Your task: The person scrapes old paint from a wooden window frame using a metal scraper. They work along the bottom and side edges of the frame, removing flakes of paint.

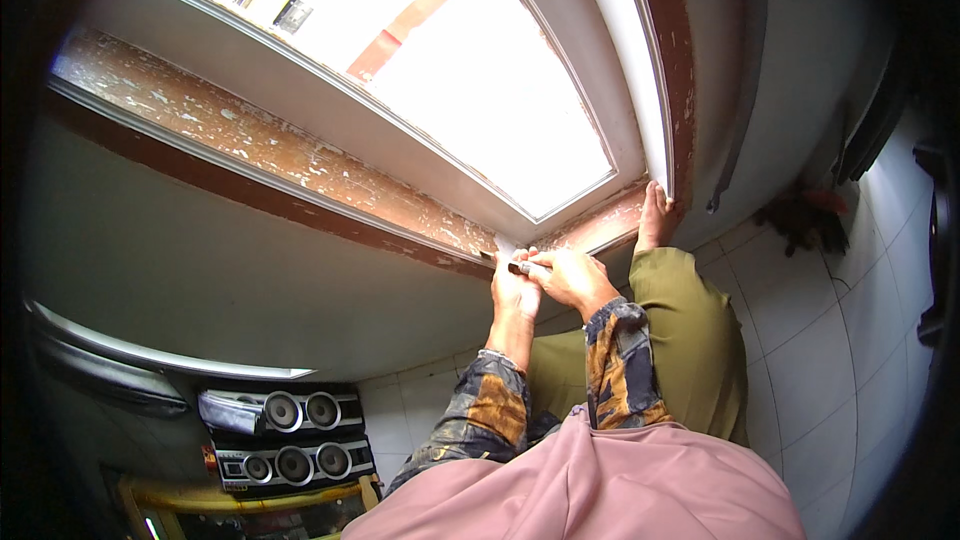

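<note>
Both my hands meet at the lower corner of a window frame with worn, flaking brown paint point(360, 184). My right hand point(574, 277) grips the grey handle of a slim tool point(523, 268), whose exact kind I cannot tell. Just left of it, my left hand point(515, 289) is raised beside the tool and the sill edge, its fingers partly hidden. A small dark piece and a pale scrap point(506, 244) show at its fingertips; whether the hand holds them is unclear. Bright light fills the window pane point(480, 90).
My bare foot point(655, 216) rests against the frame on the right. Two speaker units point(292, 465) stand at the lower left above a yellow-framed cabinet point(161, 495). White floor tiles point(795, 360) extend on the right, with a dark object point(806, 221) by the wall.
</note>
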`<act>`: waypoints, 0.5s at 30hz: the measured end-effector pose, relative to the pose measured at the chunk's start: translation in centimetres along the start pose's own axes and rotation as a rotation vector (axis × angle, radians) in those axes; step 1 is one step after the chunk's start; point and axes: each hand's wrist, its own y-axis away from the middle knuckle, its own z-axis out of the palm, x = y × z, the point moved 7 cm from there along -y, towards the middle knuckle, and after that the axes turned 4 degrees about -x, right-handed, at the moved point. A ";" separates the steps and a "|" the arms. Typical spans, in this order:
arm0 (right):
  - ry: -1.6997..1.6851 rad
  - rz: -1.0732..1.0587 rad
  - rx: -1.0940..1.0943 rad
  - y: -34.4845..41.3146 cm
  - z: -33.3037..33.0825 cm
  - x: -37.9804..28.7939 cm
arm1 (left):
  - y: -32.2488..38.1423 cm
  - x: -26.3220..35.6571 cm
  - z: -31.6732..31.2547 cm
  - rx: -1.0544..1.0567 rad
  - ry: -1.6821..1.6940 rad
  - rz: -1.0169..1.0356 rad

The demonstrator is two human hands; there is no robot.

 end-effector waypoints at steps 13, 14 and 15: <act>0.065 0.033 0.047 0.4 0.2 -1.1 | 2.4 0.1 1.6 -0.029 -0.019 0.056; 0.036 0.002 0.072 0.7 0.0 -1.4 | 2.4 0.3 1.8 -0.049 -0.053 0.073; -0.011 0.001 0.062 1.0 0.1 -1.3 | 2.4 0.4 1.6 -0.032 -0.077 0.071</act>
